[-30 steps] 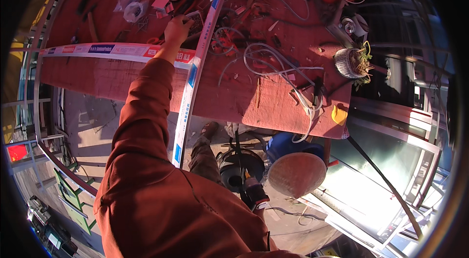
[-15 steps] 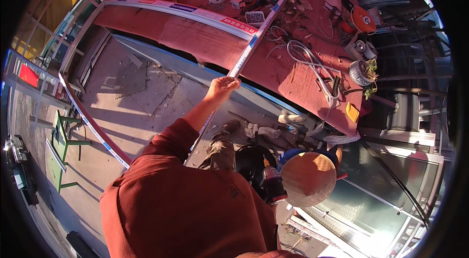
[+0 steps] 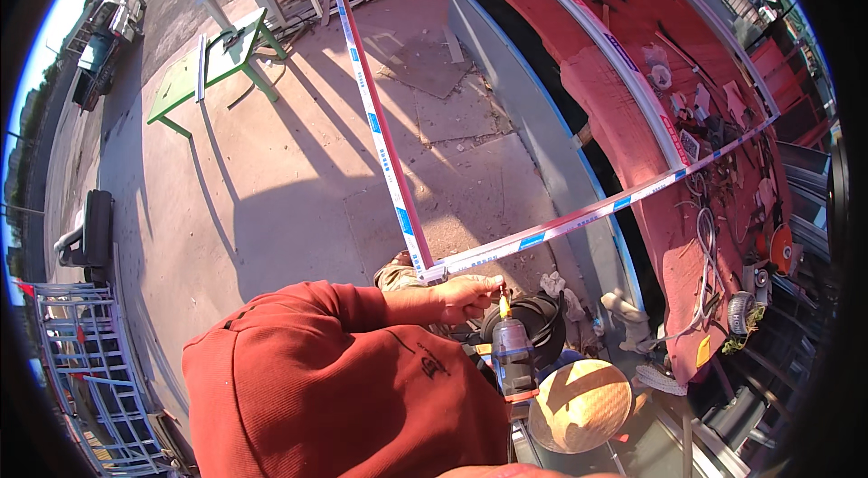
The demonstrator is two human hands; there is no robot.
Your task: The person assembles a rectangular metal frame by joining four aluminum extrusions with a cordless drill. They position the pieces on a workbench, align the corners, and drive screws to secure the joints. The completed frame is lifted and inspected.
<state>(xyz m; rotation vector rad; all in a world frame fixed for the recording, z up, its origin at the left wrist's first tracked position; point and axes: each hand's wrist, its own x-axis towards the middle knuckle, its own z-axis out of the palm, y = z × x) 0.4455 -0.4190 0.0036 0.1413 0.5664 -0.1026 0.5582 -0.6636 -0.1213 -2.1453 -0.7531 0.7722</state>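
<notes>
My left hand (image 3: 464, 299) reaches across my front with thumb and fingers pinched together at the tip of a cordless drill (image 3: 514, 359). Whatever small thing sits between those fingers is too small to make out. The drill has a yellow piece at its nose and points away from me. My right hand is out of sight. Just beyond my left hand is the near corner of a large metal frame (image 3: 535, 239), its bars wrapped in white and blue printed film. One bar runs to the far left, the other rightward over the red-covered table.
The red-covered table (image 3: 669, 252) at right carries a film-wrapped strip (image 3: 624, 62), a looped cable (image 3: 703, 270) and an orange disc-shaped tool (image 3: 781, 248). A woven cone-shaped hat (image 3: 580, 406) is beside the drill. A green bench (image 3: 217, 64) stands far left; a metal rack (image 3: 98, 378) is lower left.
My left hand has let go of the frame bar and come down to the drill's tip. The view has swung left, bringing the frame's near corner into sight.
</notes>
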